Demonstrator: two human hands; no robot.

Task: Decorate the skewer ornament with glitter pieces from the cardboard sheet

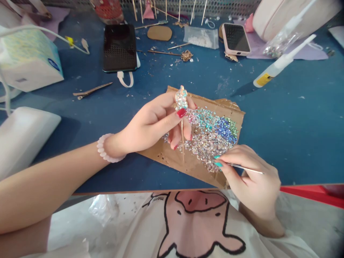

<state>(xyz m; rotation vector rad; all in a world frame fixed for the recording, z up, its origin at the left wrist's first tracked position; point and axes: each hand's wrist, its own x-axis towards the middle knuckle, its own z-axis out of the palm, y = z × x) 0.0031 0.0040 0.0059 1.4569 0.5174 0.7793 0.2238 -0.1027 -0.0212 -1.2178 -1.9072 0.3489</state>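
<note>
My left hand [150,122], with red nails and a pale bead bracelet, pinches a thin gold stick topped by a sparkling rhinestone ornament [181,98]. The stick points down over a brown cardboard sheet [163,157]. On the cardboard lie clear rhinestones [211,148], with blue ones [225,128], teal ones [205,120] and green ones beside them. My right hand [252,175], with teal nails, is closed round a thin metal tool [247,168] at the lower right edge of the cardboard. Its tip is hidden by the fingers or too small to make out.
Behind the cardboard are a black phone [119,48], a pink-cased phone [236,38], a bag of white bits [201,37] and a glue bottle [282,62] at the right. A hair clip [92,90], tissue box [32,61] and white object [29,136] are at the left.
</note>
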